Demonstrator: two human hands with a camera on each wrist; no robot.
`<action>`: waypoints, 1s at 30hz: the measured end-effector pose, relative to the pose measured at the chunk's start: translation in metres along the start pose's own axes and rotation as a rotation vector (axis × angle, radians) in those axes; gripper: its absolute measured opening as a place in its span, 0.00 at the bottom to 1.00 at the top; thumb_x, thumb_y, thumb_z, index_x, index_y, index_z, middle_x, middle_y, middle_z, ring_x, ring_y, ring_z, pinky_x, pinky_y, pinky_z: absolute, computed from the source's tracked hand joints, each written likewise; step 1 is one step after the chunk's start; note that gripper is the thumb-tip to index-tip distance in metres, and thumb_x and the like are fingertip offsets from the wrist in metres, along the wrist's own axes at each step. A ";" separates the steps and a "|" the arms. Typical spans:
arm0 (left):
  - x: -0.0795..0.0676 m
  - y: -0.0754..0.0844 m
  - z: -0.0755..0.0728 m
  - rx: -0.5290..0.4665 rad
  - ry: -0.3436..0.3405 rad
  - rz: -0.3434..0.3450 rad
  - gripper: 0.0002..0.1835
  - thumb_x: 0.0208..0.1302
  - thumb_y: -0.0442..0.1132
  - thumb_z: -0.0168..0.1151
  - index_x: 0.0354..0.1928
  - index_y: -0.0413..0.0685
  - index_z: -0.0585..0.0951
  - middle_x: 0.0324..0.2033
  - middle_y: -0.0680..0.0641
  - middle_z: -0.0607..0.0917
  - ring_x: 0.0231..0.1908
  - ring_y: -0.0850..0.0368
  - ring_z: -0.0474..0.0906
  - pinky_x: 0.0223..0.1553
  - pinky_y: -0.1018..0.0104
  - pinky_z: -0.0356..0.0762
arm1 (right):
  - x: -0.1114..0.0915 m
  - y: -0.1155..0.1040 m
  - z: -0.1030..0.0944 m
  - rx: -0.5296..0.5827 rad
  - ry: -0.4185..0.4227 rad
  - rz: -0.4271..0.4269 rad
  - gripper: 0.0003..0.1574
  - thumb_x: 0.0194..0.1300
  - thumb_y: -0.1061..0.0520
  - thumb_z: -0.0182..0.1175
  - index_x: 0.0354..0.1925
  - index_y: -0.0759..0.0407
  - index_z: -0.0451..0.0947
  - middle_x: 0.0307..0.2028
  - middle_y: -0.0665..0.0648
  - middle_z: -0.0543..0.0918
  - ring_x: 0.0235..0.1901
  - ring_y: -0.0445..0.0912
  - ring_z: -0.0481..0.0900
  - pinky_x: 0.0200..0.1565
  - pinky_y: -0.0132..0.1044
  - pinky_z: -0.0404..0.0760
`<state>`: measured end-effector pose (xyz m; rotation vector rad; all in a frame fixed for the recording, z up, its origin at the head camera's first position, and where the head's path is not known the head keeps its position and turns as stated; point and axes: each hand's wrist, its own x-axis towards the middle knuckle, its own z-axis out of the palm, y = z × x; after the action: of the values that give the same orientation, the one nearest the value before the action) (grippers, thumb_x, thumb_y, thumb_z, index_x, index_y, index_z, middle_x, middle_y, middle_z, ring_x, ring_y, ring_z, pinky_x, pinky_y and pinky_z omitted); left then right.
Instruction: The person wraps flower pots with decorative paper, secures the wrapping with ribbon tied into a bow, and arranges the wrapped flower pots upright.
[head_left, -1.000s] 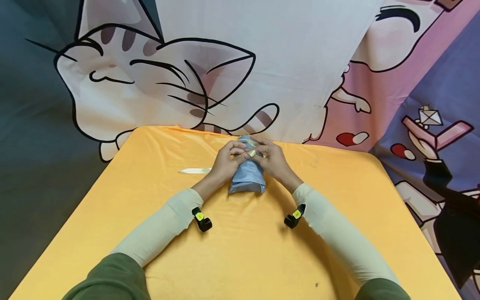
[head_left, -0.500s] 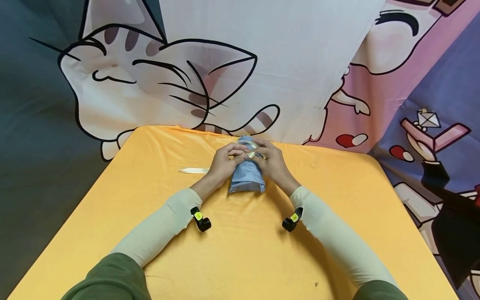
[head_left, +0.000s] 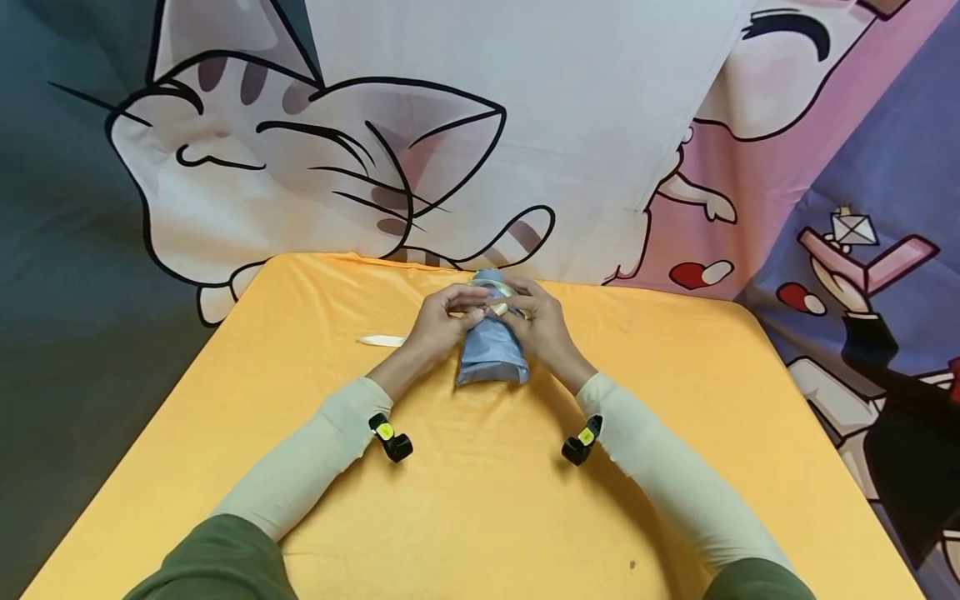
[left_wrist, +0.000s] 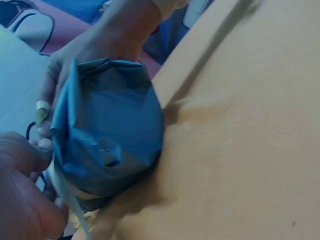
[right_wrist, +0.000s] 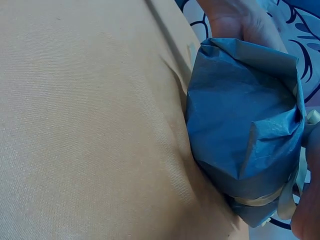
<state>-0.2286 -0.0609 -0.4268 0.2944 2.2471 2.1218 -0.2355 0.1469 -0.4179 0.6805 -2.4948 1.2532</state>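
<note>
A bundle wrapped in blue paper lies near the table's far edge, its folded wide end toward the person. Around its narrower part runs a cream ribbon, with a loop or knot on top. From the left side my left hand pinches at the ribbon, thumb and index finger close together beside the bundle. My right hand holds the ribbon from the other side; in the right wrist view a rolled bit of ribbon shows at its fingers. The bundle hides part of both hands' fingers in the wrist views.
A pointed ribbon tail lies on the yellow tablecloth left of the bundle, partly behind the left wrist. A printed cloth backdrop with cartoon figures hangs right behind the table's far edge.
My left hand has shifted slightly left, its thumb now a little farther from the ribbon knot. The right hand stays almost in place, and the bundle keeps its position on the table.
</note>
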 end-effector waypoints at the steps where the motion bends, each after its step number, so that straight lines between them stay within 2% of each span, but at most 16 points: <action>1: 0.000 0.002 -0.002 0.014 0.008 -0.002 0.17 0.79 0.28 0.69 0.66 0.44 0.88 0.63 0.40 0.91 0.55 0.54 0.86 0.50 0.73 0.85 | 0.000 -0.001 -0.001 -0.002 0.000 -0.003 0.10 0.74 0.63 0.76 0.51 0.64 0.95 0.73 0.67 0.83 0.77 0.65 0.78 0.77 0.60 0.80; 2: 0.001 0.003 -0.004 0.037 0.029 -0.001 0.16 0.80 0.29 0.68 0.65 0.43 0.88 0.61 0.39 0.91 0.53 0.55 0.86 0.50 0.71 0.85 | 0.001 -0.001 -0.001 -0.008 -0.001 -0.006 0.10 0.74 0.63 0.76 0.51 0.64 0.95 0.73 0.67 0.83 0.77 0.65 0.79 0.77 0.60 0.79; 5: 0.004 0.005 -0.011 0.202 0.157 0.016 0.10 0.79 0.35 0.70 0.57 0.43 0.90 0.52 0.41 0.91 0.43 0.52 0.85 0.46 0.65 0.83 | 0.002 -0.003 -0.003 -0.017 -0.016 -0.003 0.09 0.73 0.62 0.77 0.49 0.63 0.96 0.73 0.67 0.83 0.76 0.64 0.80 0.77 0.58 0.79; 7: 0.008 0.006 -0.016 0.337 0.224 0.044 0.10 0.78 0.40 0.71 0.55 0.44 0.89 0.49 0.41 0.90 0.44 0.47 0.84 0.48 0.60 0.80 | 0.002 -0.004 -0.004 -0.022 -0.029 0.004 0.09 0.73 0.63 0.77 0.49 0.63 0.96 0.74 0.67 0.83 0.75 0.64 0.81 0.77 0.58 0.80; 8: 0.011 0.006 -0.017 0.391 0.233 0.061 0.12 0.78 0.42 0.72 0.56 0.45 0.88 0.50 0.41 0.89 0.46 0.44 0.84 0.49 0.57 0.79 | 0.002 -0.004 -0.005 -0.025 -0.035 0.010 0.09 0.73 0.63 0.76 0.49 0.63 0.96 0.74 0.66 0.82 0.75 0.64 0.81 0.76 0.57 0.81; 9: 0.014 0.007 -0.018 0.439 0.223 0.076 0.14 0.78 0.44 0.72 0.57 0.46 0.87 0.53 0.42 0.88 0.50 0.41 0.83 0.51 0.55 0.77 | 0.003 -0.004 -0.005 -0.026 -0.041 0.014 0.09 0.74 0.63 0.76 0.50 0.63 0.96 0.74 0.67 0.82 0.75 0.64 0.82 0.76 0.57 0.81; 10: 0.017 0.008 -0.018 0.462 0.187 0.093 0.16 0.79 0.46 0.72 0.60 0.46 0.86 0.55 0.42 0.88 0.52 0.38 0.82 0.53 0.53 0.77 | 0.002 -0.004 -0.005 -0.030 -0.047 0.019 0.09 0.74 0.62 0.76 0.50 0.63 0.96 0.75 0.67 0.81 0.75 0.64 0.81 0.76 0.57 0.81; 12: 0.024 0.009 -0.018 0.504 0.094 0.121 0.16 0.81 0.46 0.71 0.62 0.46 0.86 0.58 0.42 0.88 0.57 0.39 0.81 0.58 0.50 0.77 | 0.003 -0.003 -0.005 -0.031 -0.054 0.024 0.10 0.74 0.62 0.76 0.51 0.64 0.95 0.75 0.67 0.81 0.75 0.64 0.81 0.75 0.58 0.82; 15: 0.030 0.012 -0.017 0.550 0.011 0.121 0.12 0.84 0.45 0.68 0.57 0.46 0.88 0.53 0.43 0.91 0.53 0.43 0.83 0.58 0.48 0.80 | 0.003 -0.001 -0.005 -0.030 -0.057 0.026 0.10 0.74 0.62 0.76 0.51 0.64 0.95 0.75 0.67 0.81 0.75 0.64 0.81 0.76 0.58 0.81; 17: 0.033 0.013 -0.018 0.599 0.023 0.112 0.09 0.86 0.43 0.65 0.53 0.45 0.88 0.48 0.43 0.91 0.50 0.45 0.84 0.63 0.47 0.78 | 0.003 0.000 -0.004 -0.028 -0.056 0.025 0.10 0.74 0.62 0.76 0.51 0.63 0.96 0.74 0.67 0.81 0.75 0.64 0.81 0.76 0.58 0.81; 21: 0.034 0.015 -0.031 0.676 0.104 0.061 0.09 0.87 0.40 0.61 0.52 0.44 0.86 0.47 0.43 0.89 0.50 0.44 0.83 0.67 0.42 0.77 | 0.003 0.000 -0.005 -0.030 -0.050 0.026 0.09 0.74 0.62 0.76 0.51 0.63 0.96 0.74 0.66 0.82 0.74 0.64 0.82 0.76 0.58 0.81; 25: 0.031 0.014 -0.056 0.759 0.130 -0.043 0.08 0.87 0.38 0.56 0.50 0.42 0.83 0.44 0.41 0.87 0.51 0.40 0.82 0.72 0.38 0.73 | 0.003 -0.001 -0.007 -0.022 -0.058 0.038 0.09 0.75 0.63 0.76 0.51 0.64 0.95 0.74 0.66 0.82 0.74 0.63 0.83 0.75 0.57 0.82; 28: 0.027 0.012 -0.078 0.825 0.108 -0.121 0.09 0.86 0.35 0.52 0.49 0.42 0.81 0.44 0.40 0.86 0.52 0.38 0.81 0.76 0.35 0.65 | 0.003 -0.001 -0.008 -0.013 -0.073 0.052 0.09 0.75 0.62 0.76 0.51 0.63 0.95 0.75 0.66 0.81 0.75 0.62 0.82 0.76 0.55 0.81; 30: 0.025 0.011 -0.092 0.854 0.096 -0.153 0.10 0.85 0.35 0.50 0.48 0.41 0.81 0.44 0.39 0.87 0.53 0.37 0.81 0.75 0.34 0.64 | 0.003 -0.001 -0.009 -0.013 -0.083 0.063 0.10 0.76 0.60 0.75 0.51 0.63 0.96 0.75 0.65 0.81 0.76 0.62 0.80 0.77 0.55 0.80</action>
<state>-0.2661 -0.1466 -0.4071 0.0260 2.9838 1.0182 -0.2372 0.1527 -0.4106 0.6688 -2.6080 1.2536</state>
